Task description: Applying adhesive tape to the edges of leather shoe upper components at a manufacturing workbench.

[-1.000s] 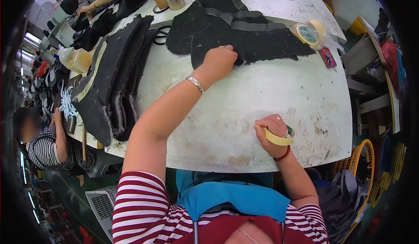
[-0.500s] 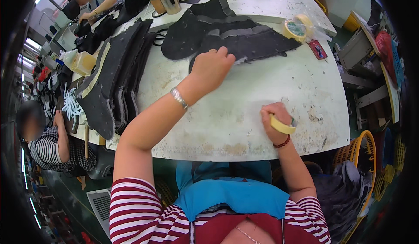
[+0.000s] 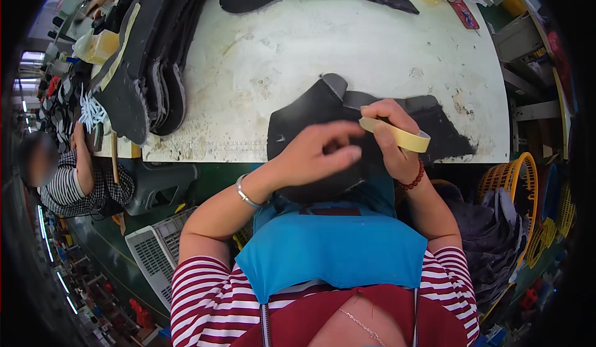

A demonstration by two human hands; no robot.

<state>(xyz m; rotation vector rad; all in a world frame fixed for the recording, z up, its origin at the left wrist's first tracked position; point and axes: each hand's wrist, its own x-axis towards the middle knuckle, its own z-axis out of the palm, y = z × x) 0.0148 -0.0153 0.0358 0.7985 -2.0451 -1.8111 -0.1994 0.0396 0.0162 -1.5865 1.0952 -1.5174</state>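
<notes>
So the surface (image 3: 230, 80) now has a dark fabric piece (image 3: 304, 108) down at its 6 o'clock edge, moved from up around 12; long axis roughly 9-to-3, fuzzy-edged. Left hand (image 3: 315, 154) is over it, grip loosely parted, too blurry to call touching. Right hand (image 3: 395, 151) has its grip pinched on a yellow tape roll (image 3: 415, 140), left's 3 o'clock.

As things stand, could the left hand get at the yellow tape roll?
Likely yes: the left hand is just beside the yellow tape roll, fingers pointing toward it and nothing visible between, though the right hand grips the roll.
</notes>
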